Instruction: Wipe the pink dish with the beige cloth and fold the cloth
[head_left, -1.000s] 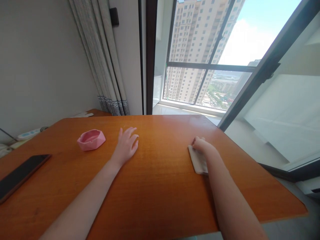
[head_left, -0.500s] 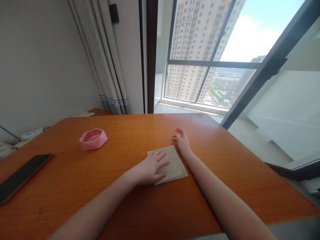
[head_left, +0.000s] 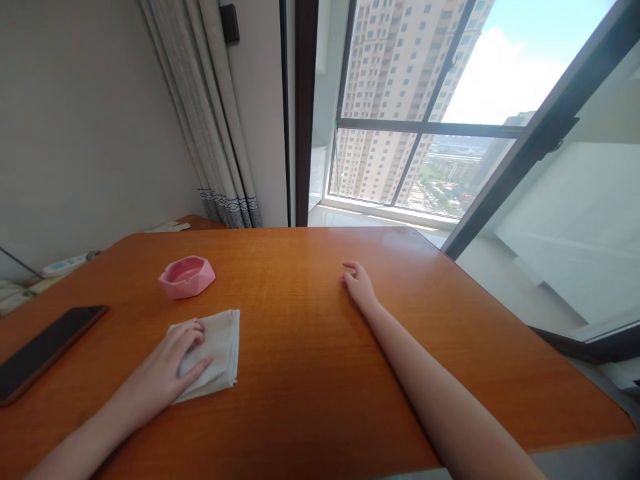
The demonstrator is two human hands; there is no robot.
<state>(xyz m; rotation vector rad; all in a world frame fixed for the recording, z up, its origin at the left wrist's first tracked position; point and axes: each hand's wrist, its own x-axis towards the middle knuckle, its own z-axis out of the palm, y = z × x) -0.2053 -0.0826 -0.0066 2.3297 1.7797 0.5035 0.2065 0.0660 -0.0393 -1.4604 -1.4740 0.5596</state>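
A folded whitish cloth [head_left: 220, 347] lies on the brown wooden table [head_left: 300, 413], left of its middle. My left hand [head_left: 173, 363] presses down on the cloth's left part from above, thumb spread away from the slightly bent fingers; it does not pinch the fabric. The palm hides part of the cloth. Farther right, my right hand [head_left: 359, 285] rests on its side near the table's far half, fingers loosely bent and apart, holding nothing. A pink angular ashtray [head_left: 187, 279] stands beyond the cloth, touched by neither hand.
At the left edge lies a dark phone [head_left: 50, 347], screen up. A white power strip [head_left: 65, 265] sits past the table's left side. Behind the table hang grey curtains [head_left: 215, 133], beside a dark-framed glass door [head_left: 525, 160] and a window.
My left hand has slid the cloth left across the table, from the middle to just in front of the pink ashtray. My right hand has hardly moved; its fingers are slightly more bent.
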